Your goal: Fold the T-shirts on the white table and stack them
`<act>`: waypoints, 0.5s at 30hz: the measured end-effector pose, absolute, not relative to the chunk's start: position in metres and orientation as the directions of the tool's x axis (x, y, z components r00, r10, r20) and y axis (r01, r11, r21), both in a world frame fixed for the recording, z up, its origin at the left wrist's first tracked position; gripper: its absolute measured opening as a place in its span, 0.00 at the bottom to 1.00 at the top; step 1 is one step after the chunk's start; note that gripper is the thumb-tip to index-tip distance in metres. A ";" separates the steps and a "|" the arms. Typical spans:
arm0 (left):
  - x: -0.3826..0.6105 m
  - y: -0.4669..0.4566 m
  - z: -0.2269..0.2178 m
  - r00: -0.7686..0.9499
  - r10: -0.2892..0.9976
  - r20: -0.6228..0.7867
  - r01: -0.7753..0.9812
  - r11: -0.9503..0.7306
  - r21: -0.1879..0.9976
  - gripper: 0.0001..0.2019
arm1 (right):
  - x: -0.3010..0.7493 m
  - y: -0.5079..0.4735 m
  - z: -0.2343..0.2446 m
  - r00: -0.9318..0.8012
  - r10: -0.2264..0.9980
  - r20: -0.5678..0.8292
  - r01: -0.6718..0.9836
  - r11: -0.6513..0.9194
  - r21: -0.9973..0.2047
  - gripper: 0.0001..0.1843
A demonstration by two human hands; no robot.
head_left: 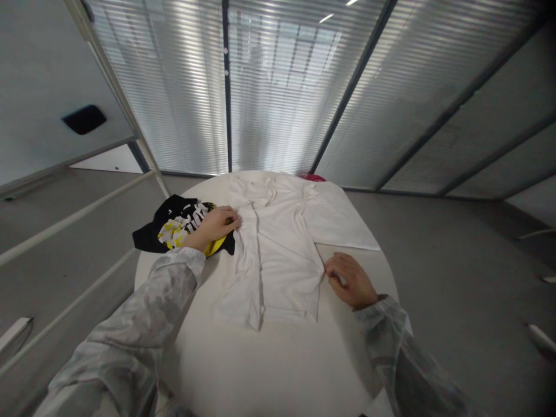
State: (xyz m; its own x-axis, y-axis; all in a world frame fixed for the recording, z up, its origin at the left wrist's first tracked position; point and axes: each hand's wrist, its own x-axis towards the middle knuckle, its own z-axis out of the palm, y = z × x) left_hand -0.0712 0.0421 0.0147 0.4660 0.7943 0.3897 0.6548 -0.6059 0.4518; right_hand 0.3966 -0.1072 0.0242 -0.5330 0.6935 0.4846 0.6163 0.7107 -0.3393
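Shirt, white, rumpled, spread mid-counter, right of black-and-yellow cloth bundle, left hand curled at shirt's left edge, whether gripping cannot be told, right hand pinching its right edge.

We have a white shirt spread on a rounded white table, its cloth wrinkled and a long fold edge running down its left part. Our left hand, fingers curled, is at the shirt's left edge, above a crumpled black, yellow and white cloth. Our right hand pinches the opposite edge. The pale flap at far right may be a sleeve; we cannot tell for sure. Beyond the table's far edge, we see something red and ribbed translucent panels.
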 end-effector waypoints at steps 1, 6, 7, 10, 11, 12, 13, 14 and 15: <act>-0.069 0.039 0.019 0.467 0.787 0.404 0.662 -0.614 0.429 0.15 | 0.395 -0.110 0.025 -0.536 0.692 0.484 0.619 0.711 -0.333 0.14; -0.045 0.007 0.041 0.621 0.638 0.456 0.536 -0.770 0.346 0.13 | 0.372 -0.123 0.029 -0.651 0.648 0.395 0.533 0.761 -0.370 0.34; -0.040 -0.001 0.044 0.677 0.595 0.434 0.481 -0.803 0.351 0.17 | 0.367 -0.124 0.028 -0.671 0.638 0.378 0.515 0.767 -0.382 0.31; -0.025 -0.020 0.046 0.800 0.490 0.346 0.354 -0.851 0.387 0.27 | 0.364 -0.125 0.024 -0.654 0.645 0.395 0.496 0.760 -0.421 0.20; -0.022 -0.024 0.045 0.821 0.469 0.325 0.331 -0.855 0.398 0.28 | 0.366 -0.125 0.023 -0.626 0.659 0.417 0.499 0.749 -0.435 0.18; -0.020 -0.027 0.044 0.832 0.457 0.313 0.317 -0.856 0.407 0.26 | 0.370 -0.125 0.021 -0.592 0.674 0.441 0.505 0.737 -0.449 0.17; -0.018 -0.028 0.043 0.836 0.456 0.306 0.315 -0.854 0.413 0.23 | 0.375 -0.126 0.020 -0.559 0.687 0.464 0.514 0.726 -0.457 0.16; -0.018 -0.028 0.041 0.834 0.463 0.301 0.322 -0.850 0.416 0.20 | 0.381 -0.127 0.019 -0.528 0.699 0.482 0.524 0.715 -0.462 0.16; -0.018 -0.028 0.040 0.829 0.474 0.298 0.334 -0.845 0.417 0.16 | 0.387 -0.129 0.019 -0.504 0.709 0.494 0.536 0.705 -0.465 0.16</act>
